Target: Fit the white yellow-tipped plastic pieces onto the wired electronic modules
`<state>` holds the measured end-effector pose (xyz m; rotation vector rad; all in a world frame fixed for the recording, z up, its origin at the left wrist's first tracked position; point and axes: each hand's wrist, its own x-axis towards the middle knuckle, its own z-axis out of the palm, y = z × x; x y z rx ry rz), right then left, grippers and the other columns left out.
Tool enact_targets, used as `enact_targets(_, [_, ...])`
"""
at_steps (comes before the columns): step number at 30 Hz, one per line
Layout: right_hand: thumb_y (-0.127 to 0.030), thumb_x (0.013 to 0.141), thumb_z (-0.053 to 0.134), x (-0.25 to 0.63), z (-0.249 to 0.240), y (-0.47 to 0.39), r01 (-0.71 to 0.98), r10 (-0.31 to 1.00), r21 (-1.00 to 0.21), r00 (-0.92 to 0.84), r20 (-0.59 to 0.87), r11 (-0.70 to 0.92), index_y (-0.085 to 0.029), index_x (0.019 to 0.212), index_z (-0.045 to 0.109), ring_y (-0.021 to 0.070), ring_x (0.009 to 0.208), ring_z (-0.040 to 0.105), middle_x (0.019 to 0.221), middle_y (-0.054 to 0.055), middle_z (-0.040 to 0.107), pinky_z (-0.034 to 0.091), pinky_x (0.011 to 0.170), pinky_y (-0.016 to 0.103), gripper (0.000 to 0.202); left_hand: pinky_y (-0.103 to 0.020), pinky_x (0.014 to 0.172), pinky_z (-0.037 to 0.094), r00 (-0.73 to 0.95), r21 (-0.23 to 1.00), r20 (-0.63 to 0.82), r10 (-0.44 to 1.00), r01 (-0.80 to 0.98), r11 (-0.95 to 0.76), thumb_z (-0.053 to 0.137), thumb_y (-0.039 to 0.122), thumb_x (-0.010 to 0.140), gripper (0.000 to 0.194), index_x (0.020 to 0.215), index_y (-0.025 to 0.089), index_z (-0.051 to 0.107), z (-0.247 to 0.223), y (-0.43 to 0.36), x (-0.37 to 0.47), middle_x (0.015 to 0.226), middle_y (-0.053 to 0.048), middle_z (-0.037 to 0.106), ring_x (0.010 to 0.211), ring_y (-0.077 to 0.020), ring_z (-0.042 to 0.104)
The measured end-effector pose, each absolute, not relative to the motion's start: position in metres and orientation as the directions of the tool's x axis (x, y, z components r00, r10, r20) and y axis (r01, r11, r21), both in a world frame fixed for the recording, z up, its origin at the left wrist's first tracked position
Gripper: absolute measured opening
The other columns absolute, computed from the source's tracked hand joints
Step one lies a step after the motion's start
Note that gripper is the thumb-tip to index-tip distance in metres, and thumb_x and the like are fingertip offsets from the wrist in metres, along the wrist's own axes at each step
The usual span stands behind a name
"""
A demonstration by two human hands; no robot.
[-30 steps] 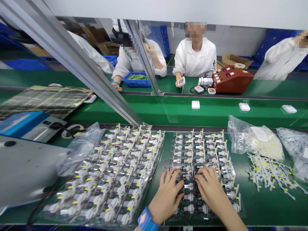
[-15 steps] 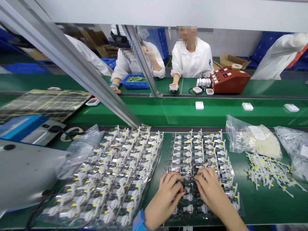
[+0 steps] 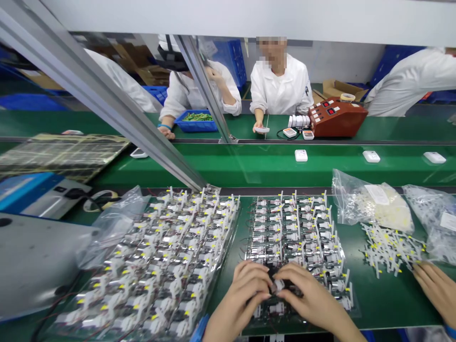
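My left hand (image 3: pixel 245 294) and my right hand (image 3: pixel 308 294) meet over the near part of the right plastic tray (image 3: pixel 352 311). Both have their fingers closed on one small motor (image 3: pixel 278 285), a metal and white piece partly hidden by the fingertips. Around them, rows of similar small motors with thin wires and white plastic stems fill the tray. To its right, a loose pile of white, yellow-tipped plastic stems (image 3: pixel 386 249) lies on the green table. Another person's hand (image 3: pixel 436 287) reaches in from the right edge and touches this pile.
A second tray of motors (image 3: pixel 156 266) lies at left, beside a grey metal case (image 3: pixel 39 266). Clear bags of parts (image 3: pixel 374 202) sit behind the pile. Beyond a metal post (image 3: pixel 142 118), white devices (image 3: pixel 301 155) ride a green belt. Co-workers in white sit opposite near a brown instrument (image 3: pixel 337 118).
My right hand has moved left and nearer, its fingers now meeting my left hand's at the motor. Another person's hand has entered at the stem pile. The belt's white devices have shifted right.
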<state>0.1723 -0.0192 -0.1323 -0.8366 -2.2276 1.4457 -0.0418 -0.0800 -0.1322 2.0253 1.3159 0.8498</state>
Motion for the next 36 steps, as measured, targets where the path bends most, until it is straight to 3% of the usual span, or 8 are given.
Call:
enact_targets(5, [-0.016,0.093,0.059,0.18,-0.138,-0.019,0.26,0.725,-0.924,-0.689,0.027,0.281,-0.023,0.109,0.06,0.0178,0.104,0.058,0.108,0.004,0.063,0.046,0.091,0.03,0.018,-0.037,0.102,0.032,0.275,0.685,0.186,0.943,0.652,-0.325,0.056,0.019,0.093,0.005,0.09,0.023,0.056,-0.136,-0.077,-0.039,0.096,0.0,0.069,0.101,-0.0182,0.06])
enact_targets(13, [-0.016,0.093,0.058,0.19,-0.145,-0.017,0.32,0.75,-0.849,-0.649,0.127,0.42,-0.022,0.106,0.059,0.0199,0.098,0.059,0.102,0.005,0.065,0.046,0.089,0.035,0.014,-0.041,0.1,0.03,0.31,0.573,0.168,0.936,0.742,-0.349,0.055,0.019,0.094,0.013,0.104,0.025,0.059,-0.143,-0.071,-0.031,0.095,0.002,0.07,0.095,-0.0172,0.063])
enact_targets(18, [-0.02,0.095,0.056,0.199,-0.143,-0.017,0.384,0.767,-0.821,-0.635,0.098,0.423,-0.023,0.11,0.059,0.0212,0.101,0.06,0.105,0.006,0.065,0.046,0.094,0.038,0.016,-0.04,0.101,0.027,0.384,0.495,0.2,0.901,0.754,-0.431,0.053,0.016,0.095,0.019,0.111,0.026,0.059,-0.14,-0.064,-0.025,0.094,0.004,0.072,0.099,-0.0172,0.062])
enact_targets(22, [-0.021,0.095,0.055,0.206,-0.142,-0.018,0.403,0.801,-0.838,-0.595,0.067,0.369,-0.022,0.111,0.06,0.0203,0.102,0.061,0.106,0.007,0.065,0.048,0.091,0.033,0.017,-0.04,0.103,0.023,0.431,0.387,0.253,0.866,0.776,-0.499,0.056,0.02,0.094,0.023,0.116,0.024,0.058,-0.137,-0.061,-0.014,0.097,0.004,0.072,0.099,-0.0188,0.061])
enact_targets(29, [-0.029,0.095,0.057,0.221,-0.142,-0.02,0.456,0.858,-0.834,-0.513,0.04,0.311,-0.022,0.097,0.066,0.0186,0.086,0.065,0.089,0.003,0.069,0.05,0.078,0.029,0.012,-0.039,0.106,0.02,0.41,0.384,0.369,0.834,0.75,-0.539,0.053,0.02,0.094,0.01,0.098,0.021,0.062,-0.141,-0.056,0.014,0.085,0.003,0.071,0.09,-0.0183,0.062])
enact_targets(33, [-0.032,0.098,0.048,0.274,-0.153,-0.002,0.635,0.949,-0.72,-0.299,0.104,0.279,-0.021,0.102,0.064,0.0216,0.09,0.064,0.095,0.007,0.068,0.051,0.082,0.033,0.02,-0.037,0.104,0.024,0.441,0.309,0.402,0.802,0.759,-0.572,0.059,0.023,0.091,0.014,0.104,0.022,0.062,-0.143,-0.052,0.012,0.091,0.003,0.073,0.092,-0.0184,0.063])
enact_targets(36, [-0.026,0.097,0.044,0.328,-0.172,0.014,0.847,0.971,-0.479,-0.177,0.158,0.232,-0.021,0.096,0.064,0.0252,0.09,0.062,0.093,0.009,0.066,0.05,0.084,0.039,0.021,-0.036,0.099,0.03,0.446,0.272,0.429,0.786,0.765,-0.583,0.057,0.025,0.091,0.019,0.109,0.023,0.063,-0.145,-0.052,0.006,0.093,0.002,0.074,0.091,-0.0185,0.063])
